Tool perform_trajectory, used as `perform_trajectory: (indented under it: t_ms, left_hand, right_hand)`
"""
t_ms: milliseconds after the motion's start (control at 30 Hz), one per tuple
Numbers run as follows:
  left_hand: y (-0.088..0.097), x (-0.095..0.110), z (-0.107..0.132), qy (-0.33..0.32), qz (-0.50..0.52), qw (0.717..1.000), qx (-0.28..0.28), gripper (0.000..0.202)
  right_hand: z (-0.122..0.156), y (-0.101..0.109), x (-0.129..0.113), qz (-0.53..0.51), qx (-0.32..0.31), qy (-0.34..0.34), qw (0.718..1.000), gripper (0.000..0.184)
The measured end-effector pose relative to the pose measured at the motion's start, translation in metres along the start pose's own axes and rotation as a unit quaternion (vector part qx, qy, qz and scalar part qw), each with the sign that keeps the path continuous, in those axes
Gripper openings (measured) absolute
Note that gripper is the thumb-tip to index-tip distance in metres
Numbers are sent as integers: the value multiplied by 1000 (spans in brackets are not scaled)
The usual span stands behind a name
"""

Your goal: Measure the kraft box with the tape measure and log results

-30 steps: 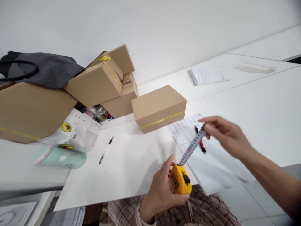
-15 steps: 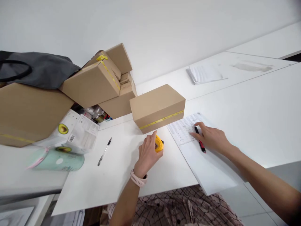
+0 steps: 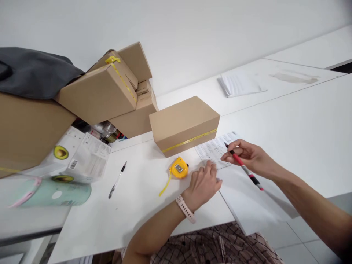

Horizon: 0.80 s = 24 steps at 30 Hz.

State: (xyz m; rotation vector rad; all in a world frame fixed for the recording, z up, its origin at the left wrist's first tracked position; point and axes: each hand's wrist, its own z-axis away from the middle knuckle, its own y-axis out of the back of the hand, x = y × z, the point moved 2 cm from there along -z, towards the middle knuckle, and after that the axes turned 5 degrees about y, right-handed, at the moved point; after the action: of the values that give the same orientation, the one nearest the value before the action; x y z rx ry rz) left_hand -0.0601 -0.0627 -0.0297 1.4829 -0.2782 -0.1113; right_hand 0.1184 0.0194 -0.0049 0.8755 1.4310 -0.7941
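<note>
My right hand (image 3: pixel 249 156) grips a red and black pen (image 3: pixel 244 168), its tip over a printed sheet (image 3: pixel 213 148) on the white table. My left hand (image 3: pixel 203 185), a pink watch on its wrist, rests flat on the table at the sheet's left edge, fingers stretched out, holding nothing. A yellow tape measure (image 3: pixel 178 169) lies just left of that hand, a short yellow strap trailing from it. Behind it stands a small cardboard box (image 3: pixel 184 123) with a yellow tape band.
A stack of cardboard boxes (image 3: pixel 110 91) with a dark bag (image 3: pixel 33 71) on top fills the left. A white avocado-print carton (image 3: pixel 79 157), a mint bottle (image 3: pixel 55 192) and a black pen (image 3: pixel 117 179) lie at left. A paper stack (image 3: pixel 239 85) sits far back.
The tape was retracted and my left hand set the tape measure on the table, then moved right to the sheet. My right hand picked the red pen up off the sheet.
</note>
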Motion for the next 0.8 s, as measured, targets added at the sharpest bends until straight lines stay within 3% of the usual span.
perform_trajectory:
  t_ms: [100,333,533,800]
  left_hand:
    - [-10,4,-9,6,-12,1000,-27,69]
    - [-17,-4,-9,-2,0,1000,-29,72]
    - [-19,-3,-12,-3,2,1000,-27,71]
    - [-19,-4,-14,1,7,1000,-29,67]
  right_hand:
    - [-16,-18,4,39,27,8,999,40]
    - [-52,-38,39,43,65,0,997,44]
    - [-51,-40,61,146,104,-1,984,37]
    - [-50,-42,66,131,148,15,980,37]
